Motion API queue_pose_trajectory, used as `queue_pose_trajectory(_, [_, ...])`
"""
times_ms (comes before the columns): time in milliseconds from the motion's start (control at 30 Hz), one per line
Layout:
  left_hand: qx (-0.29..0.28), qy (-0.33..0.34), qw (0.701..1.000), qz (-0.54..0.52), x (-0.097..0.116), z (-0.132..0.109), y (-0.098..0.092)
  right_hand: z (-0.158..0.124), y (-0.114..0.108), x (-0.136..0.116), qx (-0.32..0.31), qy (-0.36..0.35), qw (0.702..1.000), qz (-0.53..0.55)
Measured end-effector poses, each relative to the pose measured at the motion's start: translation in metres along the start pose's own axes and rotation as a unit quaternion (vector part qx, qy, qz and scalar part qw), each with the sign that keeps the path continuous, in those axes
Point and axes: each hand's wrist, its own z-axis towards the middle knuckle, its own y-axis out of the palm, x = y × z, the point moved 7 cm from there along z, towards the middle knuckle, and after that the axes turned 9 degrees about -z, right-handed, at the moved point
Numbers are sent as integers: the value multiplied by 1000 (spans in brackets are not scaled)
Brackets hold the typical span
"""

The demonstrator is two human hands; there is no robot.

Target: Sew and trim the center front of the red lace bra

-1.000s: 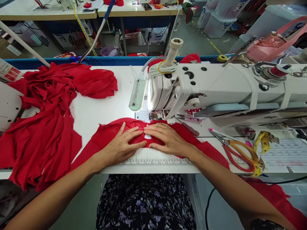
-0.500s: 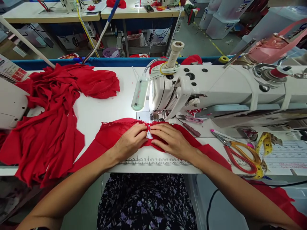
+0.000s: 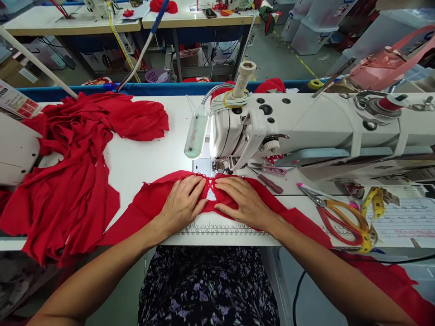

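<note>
A red fabric piece (image 3: pixel 154 199) with a lace edge lies across the white table, just in front of the sewing machine (image 3: pixel 272 127). My left hand (image 3: pixel 181 203) rests flat on it, fingers stretched toward the needle plate. My right hand (image 3: pixel 244 201) lies flat on the cloth beside it, fingers pointing left. The fingertips of both hands nearly meet at a small gap in the fabric, below the presser foot (image 3: pixel 219 166). Neither hand grips anything.
A heap of red fabric pieces (image 3: pixel 74 163) covers the table's left side. Orange-handled scissors (image 3: pixel 336 217), a yellow tape measure (image 3: pixel 374 208) and small snips (image 3: pixel 268 170) lie to the right. A printed ruler (image 3: pixel 220 230) runs along the table's front edge. Other worktables stand behind.
Both hands slid the fabric slightly forward toward the needle. The left fingers, bent half a second ago, are stretched flat again.
</note>
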Motion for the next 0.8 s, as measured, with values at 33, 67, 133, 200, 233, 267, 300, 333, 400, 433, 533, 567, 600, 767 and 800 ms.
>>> queue_pose_trajectory(33, [-1, 0, 1000, 4, 0, 0, 0, 0, 0, 0, 1, 0, 1000, -1])
queue_pose_trajectory(67, [-1, 1, 1000, 6, 0, 0, 0, 0, 1, 1, 0, 0, 1000, 0])
queue_pose_trajectory(133, [0, 1, 1000, 5, 0, -1, -1, 0, 1, 1, -2, 2, 1000, 3])
queue_pose_trajectory(200, [0, -1, 1000, 2, -1, -1, -1, 0, 1, 1, -4, 5, 1000, 6])
queue_pose_trajectory(233, [0, -2, 1000, 0, -2, -1, -1, 0, 1, 2, -4, 6, 1000, 6])
queue_pose_trajectory(267, [0, -3, 1000, -2, -2, -1, -1, 0, 0, 2, -3, 7, 1000, 7])
queue_pose_trajectory(300, [0, -4, 1000, -3, -3, -1, -1, 0, 0, 1, -2, 7, 1000, 6])
queue_pose_trajectory(333, [-1, -6, 1000, -5, -3, -1, -1, 0, 0, 1, -1, 7, 1000, 5])
queue_pose_trajectory(400, [-3, -9, 1000, -8, -4, -1, -1, 0, 0, 1, -2, 4, 1000, 2])
queue_pose_trajectory(433, [-4, -11, 1000, -10, -4, -1, -1, 0, 0, 0, -2, 3, 1000, 0])
queue_pose_trajectory(533, [-3, -10, 1000, -9, -4, -2, -1, 1, 0, 0, -2, 0, 1000, -7])
queue_pose_trajectory(567, [-3, -9, 1000, -4, -3, -2, -1, 1, 0, -1, -2, -1, 1000, -9])
queue_pose_trajectory(600, [-4, -9, 1000, 4, -3, -2, 0, 1, 0, -1, -1, -1, 1000, -11])
queue_pose_trajectory(767, [-18, -20, 999, 35, -3, -2, 3, 1, 1, -1, -8, 2, 1000, -18])
queue_pose_trajectory(800, [-22, -23, 999, 36, -3, -2, 3, 1, 1, -1, -11, 3, 1000, -21])
